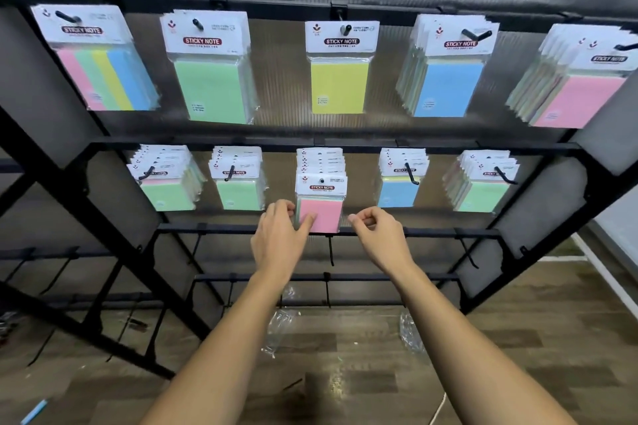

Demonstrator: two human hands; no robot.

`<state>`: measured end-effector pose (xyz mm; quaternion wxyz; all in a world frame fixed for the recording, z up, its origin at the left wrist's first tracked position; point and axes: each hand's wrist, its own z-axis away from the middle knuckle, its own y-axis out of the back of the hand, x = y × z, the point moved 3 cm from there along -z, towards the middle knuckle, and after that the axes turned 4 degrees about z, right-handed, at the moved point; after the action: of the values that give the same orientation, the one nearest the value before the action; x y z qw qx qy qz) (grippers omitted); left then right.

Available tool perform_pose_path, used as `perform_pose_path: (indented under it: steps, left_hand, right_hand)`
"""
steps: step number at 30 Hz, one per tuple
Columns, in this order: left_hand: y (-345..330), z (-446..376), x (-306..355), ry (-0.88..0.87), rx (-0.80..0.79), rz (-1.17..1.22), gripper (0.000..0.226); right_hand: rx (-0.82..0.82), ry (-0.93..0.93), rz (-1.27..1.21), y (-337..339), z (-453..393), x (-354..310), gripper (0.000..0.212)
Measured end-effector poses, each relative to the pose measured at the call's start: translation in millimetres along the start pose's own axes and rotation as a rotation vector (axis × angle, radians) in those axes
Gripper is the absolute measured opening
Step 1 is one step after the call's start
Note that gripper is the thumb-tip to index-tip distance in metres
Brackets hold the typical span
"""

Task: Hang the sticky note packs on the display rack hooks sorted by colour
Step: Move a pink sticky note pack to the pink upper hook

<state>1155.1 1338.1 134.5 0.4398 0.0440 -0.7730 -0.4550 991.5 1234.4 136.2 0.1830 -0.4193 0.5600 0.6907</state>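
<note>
The left hand (281, 235) pinches the lower left edge of a glossy pink sticky note pack (321, 210), which hangs on the middle hook of the black metal display rack (345, 148), second row. The right hand (374, 235) hovers beside it, fingers curled, holding nothing.

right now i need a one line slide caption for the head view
Left hand holds a pink sticky note pack hanging on the middle-row centre hook of the black display rack; right hand is curled beside it.
</note>
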Motion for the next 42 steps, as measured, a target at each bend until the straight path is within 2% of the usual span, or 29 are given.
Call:
perform_pose_path:
  steps: [3, 9, 15, 17, 21, 24, 27, 32, 34, 39, 42]
  left_hand:
    - [-3.0, -1.1, 3.3, 0.014, 0.004, -0.001, 0.044]
    - [-8.5, 5.9, 3.2, 0.008, 0.071, 0.07, 0.025]
    - [-11.9, 10.9, 11.3, 0.058, 0.09, 0.076, 0.043]
    - [-15.1, 9.4, 14.3, 0.089, 0.082, 0.078, 0.05]
    - [-21.9, 10.5, 19.8, 0.126, 0.093, 0.062, 0.058]
    - [-25.6, 12.0, 25.2, 0.156, 0.115, 0.051, 0.062]
    - [-27.7, 13.8, 30.0, 0.184, 0.135, 0.029, 0.063]
    - [-28.4, 20.9, 37.4, 0.197, 0.154, 0.06, 0.054]
    - [-29.5, 24.8, 39.0, 0.203, 0.138, 0.084, 0.051]
    - [-29.0, 33.1, 41.8, 0.204, 0.078, 0.155, 0.041]
    - [-27.3, 35.4, 39.3, 0.158, 0.074, 0.188, 0.031]
  right_hand:
    - [0.013, -0.008, 0.002, 6.3, -4.2, 5.0, 0.021]
    - [0.02, -0.016, -0.005, 15.2, -9.7, 14.2, 0.021]
    - [0.075, -0.049, 0.035, 33.8, -23.4, 25.4, 0.022]
    - [0.098, -0.073, 0.049, 39.0, -30.2, 30.7, 0.03]
    - [0.146, -0.127, 0.106, 49.7, -45.2, 38.5, 0.064]
    - [0.136, -0.165, 0.122, 54.2, -57.1, 41.2, 0.079]
    - [0.107, -0.166, 0.091, 56.0, -66.1, 41.9, 0.071]
    - [0.125, -0.151, 0.001, 57.3, -68.9, 47.6, 0.036]
    - [0.115, -0.15, -0.054, 56.6, -65.9, 50.0, 0.027]
    - [0.119, -0.139, -0.161, 58.7, -53.8, 52.8, 0.021]
    - [0.176, -0.085, -0.153, 66.0, -41.3, 57.5, 0.028]
